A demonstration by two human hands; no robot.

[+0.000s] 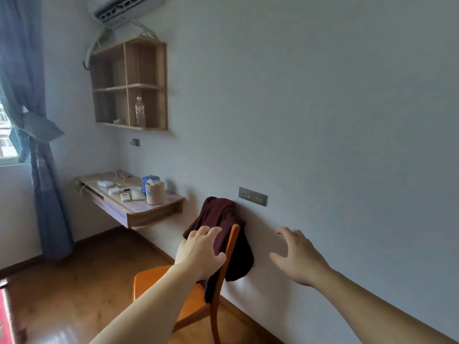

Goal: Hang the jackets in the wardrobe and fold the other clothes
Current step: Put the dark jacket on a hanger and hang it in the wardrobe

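— Against the pale wall (pixel 335 120), why is that orange wooden chair (pixel 173 284) wearing a dark maroon garment (pixel 221 214)?
— Parked there, I'd guess; it's draped over the backrest, hanging down both sides, waiting to be hung or folded.
— And the hands?
— The left hand (pixel 198 254) reaches it with fingers spread, nothing gripped. The right hand (pixel 298 256) hovers just beside, fingers loosely spread, empty

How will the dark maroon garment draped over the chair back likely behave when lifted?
The maroon garment hangs in soft folds over the chair back, so it is probably floppy and will sag from wherever it is gripped. It looks thin, likely light. Hanging down both sides of the back, it may drag or catch there; the left hand is reaching it.
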